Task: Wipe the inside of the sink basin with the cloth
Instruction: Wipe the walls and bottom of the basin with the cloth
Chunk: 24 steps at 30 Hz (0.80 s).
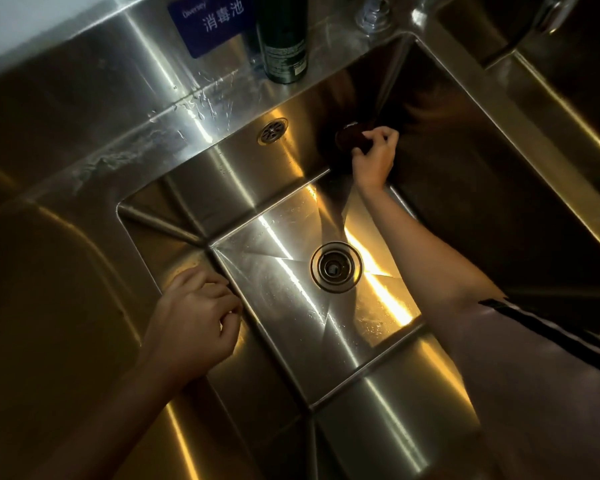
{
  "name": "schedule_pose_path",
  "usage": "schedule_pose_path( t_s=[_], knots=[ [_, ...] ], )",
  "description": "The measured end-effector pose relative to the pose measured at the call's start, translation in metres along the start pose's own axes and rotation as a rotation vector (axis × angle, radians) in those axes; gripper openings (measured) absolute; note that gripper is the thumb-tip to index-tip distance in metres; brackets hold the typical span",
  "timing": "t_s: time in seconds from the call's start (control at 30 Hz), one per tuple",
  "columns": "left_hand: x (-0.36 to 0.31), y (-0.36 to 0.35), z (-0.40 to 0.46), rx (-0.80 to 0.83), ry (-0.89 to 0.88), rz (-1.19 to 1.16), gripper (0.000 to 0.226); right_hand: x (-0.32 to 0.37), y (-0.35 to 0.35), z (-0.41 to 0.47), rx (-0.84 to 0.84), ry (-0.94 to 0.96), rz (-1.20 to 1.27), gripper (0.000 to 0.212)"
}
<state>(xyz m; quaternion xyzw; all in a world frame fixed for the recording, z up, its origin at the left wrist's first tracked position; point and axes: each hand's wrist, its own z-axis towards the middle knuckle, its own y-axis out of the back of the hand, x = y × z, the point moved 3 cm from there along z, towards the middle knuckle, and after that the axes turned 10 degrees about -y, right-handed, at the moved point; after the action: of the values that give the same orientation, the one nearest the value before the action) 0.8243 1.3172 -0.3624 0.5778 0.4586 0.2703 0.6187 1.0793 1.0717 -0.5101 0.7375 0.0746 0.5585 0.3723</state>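
Observation:
A deep stainless steel sink basin fills the middle of the view, with a round drain in its floor. My right hand reaches into the far right corner and grips a dark wadded cloth, pressing it against the back wall of the basin. My left hand rests on the left rim of the sink, fingers loosely curled, holding nothing. An overflow grille sits in the back wall, left of the cloth.
A dark green bottle stands on the back ledge beside a blue sign. Water streaks lie on the left counter. A faucet base stands at the top. A second basin lies to the right.

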Motion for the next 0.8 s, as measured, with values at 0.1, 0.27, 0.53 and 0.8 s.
schedule_pose_path(
  t_s=[0.1, 0.27, 0.53, 0.8],
  knots=[
    [0.000, 0.001, 0.000, -0.004, 0.003, -0.010, 0.031, 0.027, 0.026, -0.006, -0.037, 0.089, 0.096, 0.026],
    [0.000, -0.002, -0.002, 0.026, 0.009, 0.013, 0.032, 0.079, 0.063, -0.033, -0.093, 0.260, 0.241, 0.025],
    [0.001, -0.003, -0.002, 0.025, 0.002, -0.003, 0.030, 0.076, 0.033, -0.080, 0.103, 0.205, 0.206, 0.031],
    [-0.003, 0.002, -0.003, 0.012, 0.028, -0.011, 0.033, 0.068, -0.030, -0.166, 0.295, 0.250, 0.296, 0.029]
  ],
)
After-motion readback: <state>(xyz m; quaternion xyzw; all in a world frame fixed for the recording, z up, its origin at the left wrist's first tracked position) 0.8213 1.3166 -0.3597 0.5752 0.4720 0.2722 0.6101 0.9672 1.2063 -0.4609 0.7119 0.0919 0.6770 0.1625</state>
